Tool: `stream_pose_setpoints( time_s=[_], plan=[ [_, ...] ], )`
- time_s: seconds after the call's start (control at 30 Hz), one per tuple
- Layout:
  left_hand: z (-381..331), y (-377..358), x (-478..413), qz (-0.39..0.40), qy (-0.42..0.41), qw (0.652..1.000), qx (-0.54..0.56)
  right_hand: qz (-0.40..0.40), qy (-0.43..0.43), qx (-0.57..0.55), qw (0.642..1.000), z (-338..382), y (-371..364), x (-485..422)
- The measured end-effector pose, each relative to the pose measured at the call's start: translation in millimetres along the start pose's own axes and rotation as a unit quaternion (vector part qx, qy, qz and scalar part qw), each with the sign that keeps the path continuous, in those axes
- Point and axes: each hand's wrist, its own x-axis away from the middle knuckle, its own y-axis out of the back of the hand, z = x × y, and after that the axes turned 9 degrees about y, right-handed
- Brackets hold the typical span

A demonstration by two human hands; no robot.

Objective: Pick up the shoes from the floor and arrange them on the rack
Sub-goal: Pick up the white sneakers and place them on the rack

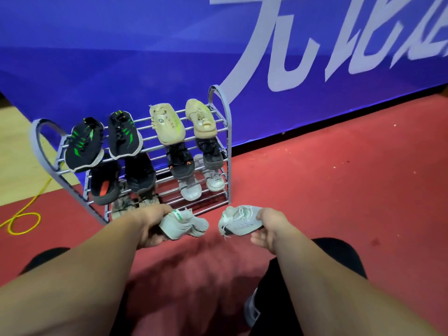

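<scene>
- 2 bare arms are seen reaching up from the bottom of the frame, just below the middle.
- A grey and white shoe [185, 223] with a green mark is held by the left hand [150, 226]. The fingers are curled round its heel end, and the toe is pointed to the right.
- A 2nd grey and white shoe [238, 220] with white laces is held by the right hand [268, 225]. It is pinched at the heel end by the upper fingers. The lower fingers are curled loosely and kept off the shoe.
- Both shoes are held low over the red floor [339, 185], just in front of the bottom of the rack. It cannot be told if the floor is touched.
- The grey rack [228, 141] is stood left of the middle, against a blue wall [121, 57] with big white letters.
- On the top shelf, 2 black and green shoes [84, 144] are placed at the left and 2 cream shoes [167, 124] at the right.
- On the next shelf down, 4 dark shoes [140, 173] are placed, some with orange marks.
- Lower still, 2 white shoes [191, 190] are placed at the right and 2 patchy brown shoes [121, 204] at the left.
- A yellow cable [24, 214] is looped on the floor at the left edge.
- Dark trousers [339, 251] are seen under the arms.
</scene>
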Motion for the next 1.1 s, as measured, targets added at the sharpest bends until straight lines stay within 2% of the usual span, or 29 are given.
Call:
stream_pose_setpoints(
  time_s=[0.13,0.27,0.47,0.67,0.8,1.1],
  plan=[
    [-7,3,-25,-0.014,0.022,0.999,0.023,-0.010,-0.013,-0.032,0.999,3,-32,-26],
    [3,7,-65,0.016,0.057,0.998,0.024,-0.026,-0.021,-0.031,0.999,-3,-70,-67],
    [12,-1,-140,0.033,0.121,0.986,0.113,-0.052,-0.051,-0.080,0.994,-17,-106,-123],
    [7,-11,-195,0.061,0.126,0.960,0.241,-0.042,-0.089,-0.113,0.989,-46,-134,-180],
    [-2,-10,-226,0.070,0.133,0.948,0.280,-0.026,-0.130,-0.153,0.979,-71,-147,-217],
    [14,-16,-285,0.111,0.158,0.919,0.344,-0.014,-0.151,-0.247,0.957,-101,-164,-290]
  ],
)
